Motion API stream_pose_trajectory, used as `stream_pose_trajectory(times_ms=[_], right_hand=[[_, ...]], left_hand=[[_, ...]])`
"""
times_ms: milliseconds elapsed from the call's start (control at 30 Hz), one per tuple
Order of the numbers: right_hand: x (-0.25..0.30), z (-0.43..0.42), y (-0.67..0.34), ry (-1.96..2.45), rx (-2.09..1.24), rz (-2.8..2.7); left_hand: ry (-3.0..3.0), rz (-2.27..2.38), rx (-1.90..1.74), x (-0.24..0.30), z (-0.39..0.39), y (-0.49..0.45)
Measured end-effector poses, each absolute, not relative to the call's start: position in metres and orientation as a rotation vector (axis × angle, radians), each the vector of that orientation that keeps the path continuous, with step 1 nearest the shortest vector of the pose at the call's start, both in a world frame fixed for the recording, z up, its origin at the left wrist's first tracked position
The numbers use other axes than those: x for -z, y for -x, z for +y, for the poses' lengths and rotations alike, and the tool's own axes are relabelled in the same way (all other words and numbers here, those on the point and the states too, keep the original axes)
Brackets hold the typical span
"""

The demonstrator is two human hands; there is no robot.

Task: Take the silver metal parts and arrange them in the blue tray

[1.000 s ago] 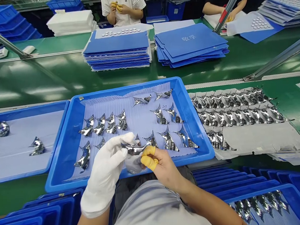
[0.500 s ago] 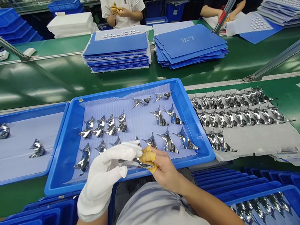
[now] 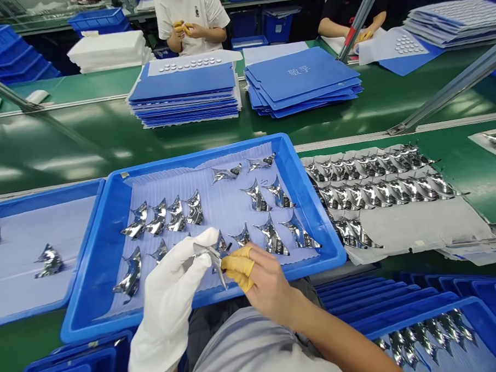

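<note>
Between my hands is a curved, mirror-chrome metal piece (image 3: 211, 258), pinched by both. My left hand (image 3: 169, 292) wears a white fabric glove and grips the piece's left side. My right hand (image 3: 254, 274) has yellow finger cots and holds its right side with the fingertips. Both hands are over a blue plastic tray (image 3: 114, 213) lined with a pale ribbed sheet (image 3: 226, 207). Several similar chrome pieces (image 3: 256, 196) lie on the sheet in rows, the closest (image 3: 241, 236) just beyond my right fingers. Part of the held piece is hidden by my fingers.
A second lined blue tray (image 3: 37, 196) sits left, and a grey sheet of chrome pieces (image 3: 379, 186) lies right on the green conveyor (image 3: 69, 140). Blue folder stacks (image 3: 302, 81) and two co-workers (image 3: 189, 19) are beyond. More blue trays (image 3: 426, 336) are low right.
The chrome piece has turned from lying nearly flat to a steeper angle, its tip pointing down. My hands have rotated it, and the view has shifted slightly.
</note>
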State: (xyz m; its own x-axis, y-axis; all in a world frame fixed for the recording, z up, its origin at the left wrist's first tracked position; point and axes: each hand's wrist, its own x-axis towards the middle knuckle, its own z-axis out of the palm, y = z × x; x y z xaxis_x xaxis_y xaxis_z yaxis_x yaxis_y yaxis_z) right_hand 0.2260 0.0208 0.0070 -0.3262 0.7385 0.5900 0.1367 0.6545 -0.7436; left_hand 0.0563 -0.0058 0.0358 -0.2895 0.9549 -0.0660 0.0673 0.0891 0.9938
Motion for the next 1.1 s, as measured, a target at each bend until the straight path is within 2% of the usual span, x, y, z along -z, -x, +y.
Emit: stream_pose_trajectory(times_ms=[100,233,300,400,500,667,900,1100], right_hand=[[-0.010,0.033,-0.259,0.903,-0.432,-1.900],[0.004,0.059,-0.343,1.528,-0.207,-1.695],[0.018,0.066,-0.378,1.737,-0.444,-1.624],[0.034,0.066,-0.397,1.668,-1.031,-1.530],[0.035,0.058,-0.389,1.513,-1.213,-1.487],[0.034,0.065,-0.386,1.634,-1.034,-1.611],[0.068,0.173,-0.390,2.025,-0.677,-1.593],[0.095,0.218,-0.369,2.065,-0.591,-1.788]], left_hand=[[-1.066,1.587,-1.285,-0.037,-0.003,-0.060],[-0.976,1.704,-1.170,-0.036,0.002,-0.055],[-0.961,1.765,-1.097,-0.036,0.005,-0.052],[-0.981,1.828,-1.014,-0.038,0.011,-0.053],[-1.056,1.848,-0.977,-0.040,0.016,-0.057],[-1.025,1.747,-1.023,-0.035,0.022,-0.064],[-0.852,1.667,-1.061,-0.042,0.023,-0.078],[-0.964,1.553,-1.161,-0.047,0.016,-0.075]])
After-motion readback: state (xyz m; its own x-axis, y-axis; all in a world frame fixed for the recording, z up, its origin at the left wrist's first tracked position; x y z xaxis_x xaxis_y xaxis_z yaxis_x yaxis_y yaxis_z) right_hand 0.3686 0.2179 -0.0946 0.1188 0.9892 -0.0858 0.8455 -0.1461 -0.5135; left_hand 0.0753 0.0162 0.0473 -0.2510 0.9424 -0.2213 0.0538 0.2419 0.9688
